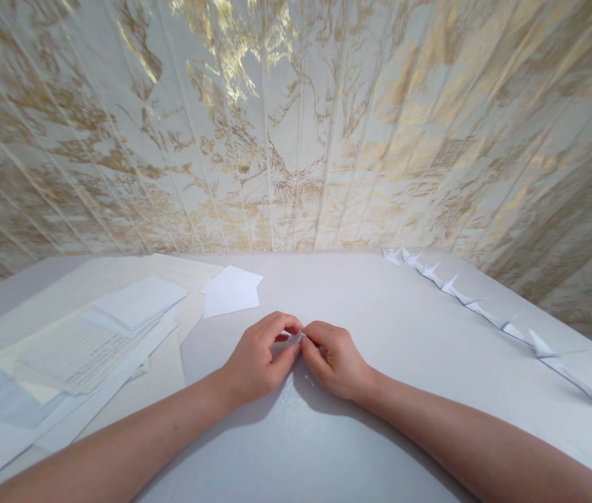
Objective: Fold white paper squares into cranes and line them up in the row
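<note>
My left hand (pixel 264 356) and my right hand (pixel 334 358) meet above the middle of the white table. Both pinch a small piece of folded white paper (pixel 299 337) between thumb and fingertips. Only a sliver of the paper shows; the fingers cover the rest, so its folded shape cannot be made out. Just beyond my left hand lie some white paper squares (pixel 232 291), overlapping at angles. Along the table's right side runs a row of folded white paper cranes (pixel 539 344), several of them, with pointed tips standing up.
To the left, large cream sheets (pixel 163 269) cover the table (pixel 296 447). On them rest a stack of white paper (pixel 139 302), a sheet with printed lines (pixel 79 353) and more loose paper. A white curtain (pixel 296 140) with a gold pattern hangs behind the table's far edge.
</note>
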{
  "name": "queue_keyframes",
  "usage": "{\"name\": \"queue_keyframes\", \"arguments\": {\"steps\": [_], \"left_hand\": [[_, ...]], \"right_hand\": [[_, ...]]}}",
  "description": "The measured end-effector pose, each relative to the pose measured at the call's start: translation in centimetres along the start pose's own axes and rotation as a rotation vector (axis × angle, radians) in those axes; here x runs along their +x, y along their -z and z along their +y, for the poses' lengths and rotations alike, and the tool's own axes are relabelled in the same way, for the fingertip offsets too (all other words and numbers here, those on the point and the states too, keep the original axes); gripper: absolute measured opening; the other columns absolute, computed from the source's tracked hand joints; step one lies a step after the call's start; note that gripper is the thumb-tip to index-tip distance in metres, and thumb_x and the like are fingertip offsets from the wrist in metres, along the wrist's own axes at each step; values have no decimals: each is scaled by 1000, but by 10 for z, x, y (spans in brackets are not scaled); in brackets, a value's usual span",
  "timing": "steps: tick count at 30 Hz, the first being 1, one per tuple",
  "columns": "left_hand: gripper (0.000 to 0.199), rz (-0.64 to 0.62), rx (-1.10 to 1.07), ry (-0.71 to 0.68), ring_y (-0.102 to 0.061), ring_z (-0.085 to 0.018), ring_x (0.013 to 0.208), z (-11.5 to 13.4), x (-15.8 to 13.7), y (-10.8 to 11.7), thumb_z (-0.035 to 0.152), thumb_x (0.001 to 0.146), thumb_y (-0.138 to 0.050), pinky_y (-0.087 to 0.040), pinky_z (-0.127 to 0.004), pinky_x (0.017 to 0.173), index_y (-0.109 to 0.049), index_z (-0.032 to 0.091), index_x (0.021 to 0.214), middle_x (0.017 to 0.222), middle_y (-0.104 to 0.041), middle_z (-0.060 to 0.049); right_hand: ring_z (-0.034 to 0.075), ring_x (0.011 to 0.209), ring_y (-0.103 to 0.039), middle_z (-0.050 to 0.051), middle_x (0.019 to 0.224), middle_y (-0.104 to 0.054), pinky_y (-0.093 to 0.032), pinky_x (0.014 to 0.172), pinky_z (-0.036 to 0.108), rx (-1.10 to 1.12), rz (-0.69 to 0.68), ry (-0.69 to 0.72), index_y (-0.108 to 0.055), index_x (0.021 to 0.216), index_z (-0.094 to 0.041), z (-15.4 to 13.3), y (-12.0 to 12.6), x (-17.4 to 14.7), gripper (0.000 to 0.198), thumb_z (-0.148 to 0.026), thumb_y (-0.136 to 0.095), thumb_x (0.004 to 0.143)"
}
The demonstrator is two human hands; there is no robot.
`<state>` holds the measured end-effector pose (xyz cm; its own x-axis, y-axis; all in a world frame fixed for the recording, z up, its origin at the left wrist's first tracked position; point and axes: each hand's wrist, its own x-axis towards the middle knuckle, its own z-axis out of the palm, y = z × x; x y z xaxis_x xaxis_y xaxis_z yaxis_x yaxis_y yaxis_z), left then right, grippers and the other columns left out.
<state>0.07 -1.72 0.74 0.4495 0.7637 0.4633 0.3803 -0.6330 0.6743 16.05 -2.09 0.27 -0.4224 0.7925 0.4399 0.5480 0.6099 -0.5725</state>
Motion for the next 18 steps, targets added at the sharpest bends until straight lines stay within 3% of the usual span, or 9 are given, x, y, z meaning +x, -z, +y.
{"name": "queue_keyframes", "arguments": {"steps": [7, 13, 18], "left_hand": [[20, -17, 48, -39, -55, -14, 83, 8, -2, 3, 8, 75, -46, -50, -24, 71, -52, 17, 91, 87, -57, -4], [29, -69, 110, -63, -55, -15, 88, 8, -3, 2, 6, 72, -47, -47, -28, 80, -50, 18, 97, 93, -58, -4], [29, -104, 94, 27, -55, -16, 90, 7, -3, 3, 14, 75, -51, -47, -29, 81, -47, 20, 102, 97, -59, -4]], "right_hand": [[12, 59, -45, 1, 61, -47, -34, 55, 22, 42, -9, 6, -44, 59, -17, -6, 5, 0, 18, -13, -39, 75], [11, 54, -42, -1, 55, -44, -30, 51, 22, 68, -30, -149, -43, 55, -17, -8, 7, 2, 17, -12, -37, 70], [11, 54, -44, 0, 57, -50, -31, 52, 22, 77, -12, -219, -47, 55, -16, -6, 8, 4, 18, -12, -37, 68]]}}
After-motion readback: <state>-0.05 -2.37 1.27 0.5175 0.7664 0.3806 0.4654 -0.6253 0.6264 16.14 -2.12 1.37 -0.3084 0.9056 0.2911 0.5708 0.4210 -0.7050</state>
